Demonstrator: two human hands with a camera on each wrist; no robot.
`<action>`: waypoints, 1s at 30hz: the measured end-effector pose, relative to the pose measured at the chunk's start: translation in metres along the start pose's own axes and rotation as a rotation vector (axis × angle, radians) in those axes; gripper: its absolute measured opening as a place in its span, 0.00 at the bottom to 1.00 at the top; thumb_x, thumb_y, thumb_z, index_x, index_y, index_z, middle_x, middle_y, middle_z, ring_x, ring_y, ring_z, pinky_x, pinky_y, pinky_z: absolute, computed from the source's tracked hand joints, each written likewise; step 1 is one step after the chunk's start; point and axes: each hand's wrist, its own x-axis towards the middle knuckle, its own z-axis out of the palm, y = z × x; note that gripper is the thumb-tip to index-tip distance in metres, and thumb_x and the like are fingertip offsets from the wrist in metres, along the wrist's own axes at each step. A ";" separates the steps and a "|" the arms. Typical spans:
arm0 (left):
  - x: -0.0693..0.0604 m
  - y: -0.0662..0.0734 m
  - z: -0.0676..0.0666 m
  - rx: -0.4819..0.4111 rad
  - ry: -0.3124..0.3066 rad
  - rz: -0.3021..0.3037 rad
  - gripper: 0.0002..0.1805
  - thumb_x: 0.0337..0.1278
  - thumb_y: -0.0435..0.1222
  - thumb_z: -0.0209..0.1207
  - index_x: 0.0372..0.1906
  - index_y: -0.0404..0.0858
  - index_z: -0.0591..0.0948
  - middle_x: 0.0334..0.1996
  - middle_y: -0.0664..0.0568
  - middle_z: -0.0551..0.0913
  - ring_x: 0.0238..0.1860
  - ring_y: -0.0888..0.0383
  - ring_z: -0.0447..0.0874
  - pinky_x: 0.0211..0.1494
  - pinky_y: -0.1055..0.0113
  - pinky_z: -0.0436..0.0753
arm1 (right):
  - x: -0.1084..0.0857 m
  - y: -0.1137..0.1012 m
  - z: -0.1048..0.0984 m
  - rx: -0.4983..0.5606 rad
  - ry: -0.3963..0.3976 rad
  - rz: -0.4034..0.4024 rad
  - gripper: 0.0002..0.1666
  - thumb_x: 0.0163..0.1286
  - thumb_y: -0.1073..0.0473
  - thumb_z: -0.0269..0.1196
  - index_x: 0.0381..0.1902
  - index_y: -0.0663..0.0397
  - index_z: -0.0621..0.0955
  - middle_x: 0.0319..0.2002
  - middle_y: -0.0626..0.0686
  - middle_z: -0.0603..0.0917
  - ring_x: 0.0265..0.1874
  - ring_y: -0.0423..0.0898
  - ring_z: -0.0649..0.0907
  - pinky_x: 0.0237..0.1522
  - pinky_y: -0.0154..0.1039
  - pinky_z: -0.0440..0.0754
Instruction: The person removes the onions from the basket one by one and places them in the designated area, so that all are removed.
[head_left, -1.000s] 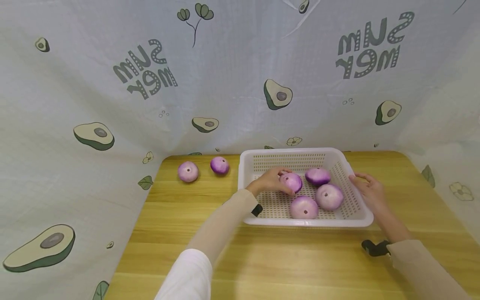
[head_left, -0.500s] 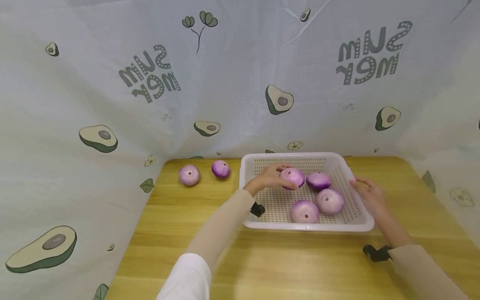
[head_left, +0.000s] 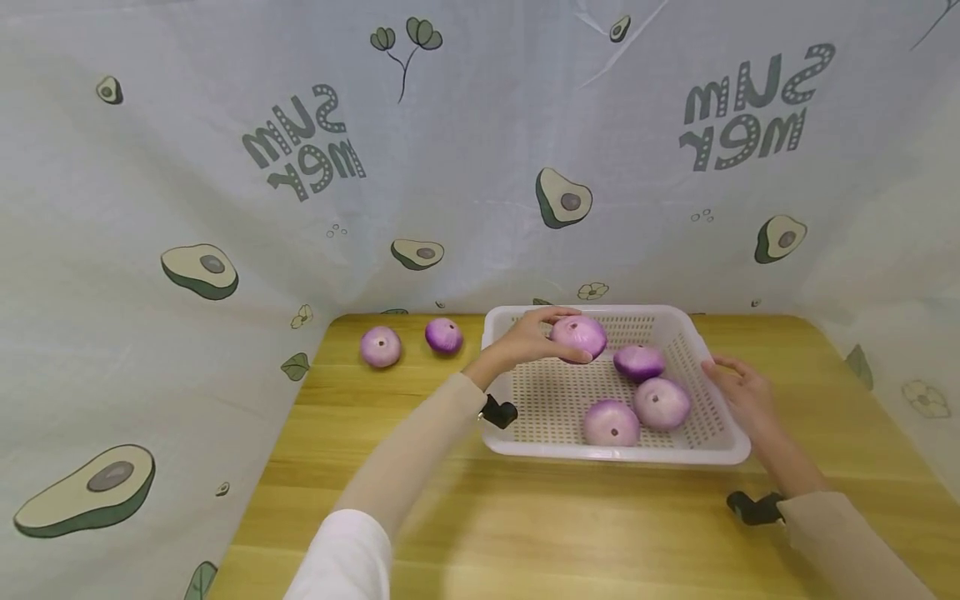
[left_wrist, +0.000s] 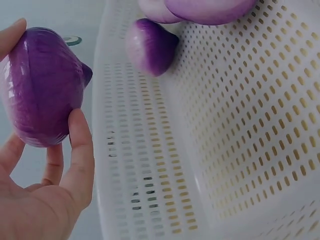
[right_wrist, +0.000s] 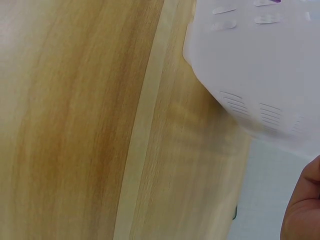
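Note:
My left hand (head_left: 528, 337) grips a purple onion (head_left: 579, 337) between thumb and fingers, raised above the back left of the white plastic basket (head_left: 615, 454). In the left wrist view, that onion (left_wrist: 45, 87) shows its pointed tip, with fingertips on opposite sides, beside the basket wall. Inside the basket, a dark purple onion (head_left: 639, 362) and two paler onions, one to the right (head_left: 662, 404) and one at the front (head_left: 612, 423), rest on the slotted floor. My right hand (head_left: 742, 392) holds the basket's right rim; some of its fingers are hidden.
Two more onions, a pale one (head_left: 381, 347) and a darker one (head_left: 444, 336), sit on the wooden table (head_left: 570, 525) left of the basket, near its back edge. An avocado-printed curtain (head_left: 480, 150) hangs behind and beside the table.
My left hand has lifted the onion from among the others and shifted it slightly left and up. My right hand stays at the basket rim.

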 end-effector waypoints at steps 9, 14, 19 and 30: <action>-0.022 0.004 -0.022 0.013 0.015 0.020 0.42 0.38 0.45 0.80 0.65 0.53 0.78 0.54 0.57 0.76 0.56 0.57 0.73 0.52 0.63 0.79 | 0.003 0.003 -0.002 -0.042 0.017 -0.004 0.15 0.76 0.45 0.58 0.56 0.36 0.75 0.29 0.30 0.83 0.26 0.37 0.86 0.26 0.38 0.86; -0.037 0.004 -0.033 -0.016 0.013 0.037 0.42 0.40 0.44 0.79 0.67 0.52 0.77 0.57 0.53 0.74 0.56 0.54 0.74 0.53 0.62 0.81 | 0.003 0.003 0.000 -0.059 0.023 0.012 0.15 0.75 0.43 0.58 0.56 0.36 0.74 0.29 0.29 0.83 0.26 0.36 0.86 0.27 0.38 0.86; -0.056 0.000 -0.044 -0.066 0.027 0.045 0.42 0.41 0.42 0.79 0.68 0.50 0.76 0.58 0.51 0.74 0.53 0.53 0.76 0.52 0.61 0.82 | 0.003 0.005 0.000 -0.036 0.018 0.016 0.14 0.75 0.44 0.58 0.55 0.35 0.74 0.29 0.29 0.83 0.27 0.36 0.86 0.27 0.38 0.86; -0.102 -0.019 -0.072 -0.134 0.143 -0.028 0.42 0.41 0.40 0.79 0.67 0.51 0.76 0.62 0.53 0.72 0.52 0.51 0.77 0.50 0.60 0.82 | 0.002 0.003 -0.002 -0.007 -0.001 -0.001 0.16 0.76 0.45 0.58 0.58 0.38 0.74 0.30 0.31 0.84 0.27 0.37 0.86 0.27 0.38 0.86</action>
